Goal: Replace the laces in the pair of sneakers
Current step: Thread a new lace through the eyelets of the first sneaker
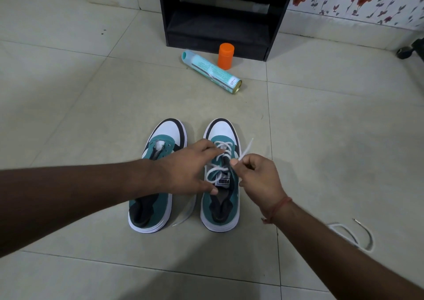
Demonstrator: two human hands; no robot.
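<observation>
On the right shoe (pixel 221 173), both hands work.
Left hand (pixel 187 170) spread, fingers touching lace (pixel 223 149); right hand (pixel 258 176) pinches its end.

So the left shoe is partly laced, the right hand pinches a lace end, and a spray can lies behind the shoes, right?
Not quite: the head view shows the right shoe is the partly laced one. The right hand does pinch a lace end, and the spray can lies behind.
</observation>
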